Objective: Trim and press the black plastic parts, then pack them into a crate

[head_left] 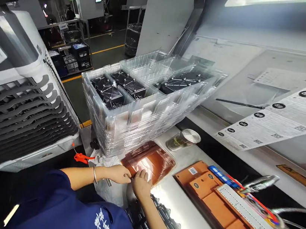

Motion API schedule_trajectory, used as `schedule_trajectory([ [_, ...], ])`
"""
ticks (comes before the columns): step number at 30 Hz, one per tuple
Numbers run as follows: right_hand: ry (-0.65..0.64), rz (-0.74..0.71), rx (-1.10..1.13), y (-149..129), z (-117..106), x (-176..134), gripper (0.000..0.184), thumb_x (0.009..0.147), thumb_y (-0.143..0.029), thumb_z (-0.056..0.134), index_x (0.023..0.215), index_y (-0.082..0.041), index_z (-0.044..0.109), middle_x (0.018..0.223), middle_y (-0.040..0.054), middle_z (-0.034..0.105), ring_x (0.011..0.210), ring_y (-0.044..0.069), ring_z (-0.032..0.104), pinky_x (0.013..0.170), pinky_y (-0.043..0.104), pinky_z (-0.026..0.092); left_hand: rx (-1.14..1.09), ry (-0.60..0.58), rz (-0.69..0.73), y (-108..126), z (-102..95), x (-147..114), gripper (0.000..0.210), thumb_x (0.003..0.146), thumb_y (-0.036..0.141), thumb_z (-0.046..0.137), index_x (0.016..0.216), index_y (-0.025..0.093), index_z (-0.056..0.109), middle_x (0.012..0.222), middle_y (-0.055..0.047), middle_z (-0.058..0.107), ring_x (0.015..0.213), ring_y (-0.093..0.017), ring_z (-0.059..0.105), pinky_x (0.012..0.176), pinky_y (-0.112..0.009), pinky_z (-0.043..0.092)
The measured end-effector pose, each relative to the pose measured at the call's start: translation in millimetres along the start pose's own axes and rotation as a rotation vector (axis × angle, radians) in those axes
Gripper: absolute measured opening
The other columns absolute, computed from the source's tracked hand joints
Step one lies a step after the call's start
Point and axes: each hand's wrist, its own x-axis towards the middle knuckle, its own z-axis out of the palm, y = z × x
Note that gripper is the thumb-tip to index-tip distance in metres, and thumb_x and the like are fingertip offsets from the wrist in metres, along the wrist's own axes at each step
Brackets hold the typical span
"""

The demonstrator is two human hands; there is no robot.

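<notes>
My left hand (120, 174), with a bracelet (95, 175) at its wrist, comes in from the left with its fingers curled inward. My right hand (141, 185) meets it almost fingertip to fingertip, its fingers bent and close together. Whatever the two hands hold between them is hidden or too small to make out. Just beyond them lies a glossy reddish-brown tray (158, 161), at whose near edge both hands are. Below my right forearm, a row of black ribbed parts (168, 220) lies along the bench's near side.
A film-wrapped stack of clear plastic trays (137, 123) stands behind, with black moulded parts (129, 83) in its top compartments. A lidded jar (183, 139) is beside the reddish-brown tray. Rightward lies an orange fixture (230, 211). A red-orange clip (82, 157) hangs left, near a grey louvred machine (23, 112).
</notes>
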Motion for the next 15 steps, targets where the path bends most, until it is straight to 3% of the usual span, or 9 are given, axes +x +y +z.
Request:
schedule_trajectory([
  [3, -0.030, -0.047, -0.032, 5, -8, -1, 0.043, 0.092, -0.008, 0.030, 0.121, 0.000, 0.061, 0.124, 0.0288, 0.061, 0.112, 0.032, 0.062, 0.090, 0.045, 0.047, -0.266, 0.073, -0.206, -8, 19.1, 17, 0.020, 0.080, 0.019, 0.061, 0.060, 0.018, 0.056, 0.063, -0.003, 0.060, 0.080, -0.022, 0.064, 0.077, -0.031, 0.050],
  [6, -0.034, -0.060, -0.018, 14, -19, -4, 0.041, 0.094, -0.011, 0.030, 0.118, -0.005, 0.063, 0.105, 0.0218, 0.070, 0.095, 0.027, 0.069, 0.081, 0.037, 0.050, -0.455, 0.105, -0.296, -6, 24.7, 27, 0.023, 0.091, 0.035, 0.047, 0.081, 0.017, 0.058, 0.080, -0.008, 0.064, 0.075, -0.022, 0.066, 0.067, -0.033, 0.054],
  [8, -0.008, -0.060, -0.021, 18, -26, -9, 0.039, 0.095, -0.014, 0.033, 0.121, -0.006, 0.061, 0.104, 0.0205, 0.070, 0.098, 0.027, 0.068, 0.084, 0.036, 0.050, -0.558, 0.113, -0.297, -2, 21.1, 35, 0.029, 0.094, 0.041, 0.044, 0.092, 0.015, 0.057, 0.088, -0.011, 0.065, 0.077, -0.023, 0.068, 0.067, -0.035, 0.056],
  [12, 0.012, -0.116, 0.023, 25, -41, -24, 0.033, 0.096, -0.018, 0.039, 0.112, -0.011, 0.067, 0.104, 0.0174, 0.071, 0.100, 0.029, 0.066, 0.085, 0.037, 0.049, -0.717, 0.141, -0.233, 4, 11.7, 47, 0.013, 0.086, 0.021, 0.060, 0.092, 0.010, 0.058, 0.075, -0.006, 0.063, 0.069, -0.016, 0.067, 0.077, -0.036, 0.057],
  [15, 0.084, -0.128, 0.240, 25, -56, -30, 0.034, 0.097, -0.032, 0.043, 0.109, -0.013, 0.069, 0.104, 0.0151, 0.071, 0.097, 0.026, 0.066, 0.081, 0.033, 0.051, -0.794, 0.121, -0.127, 5, 12.4, 46, 0.013, 0.080, 0.005, 0.063, 0.091, 0.010, 0.059, 0.071, 0.000, 0.062, 0.062, -0.008, 0.062, 0.078, -0.028, 0.056],
])
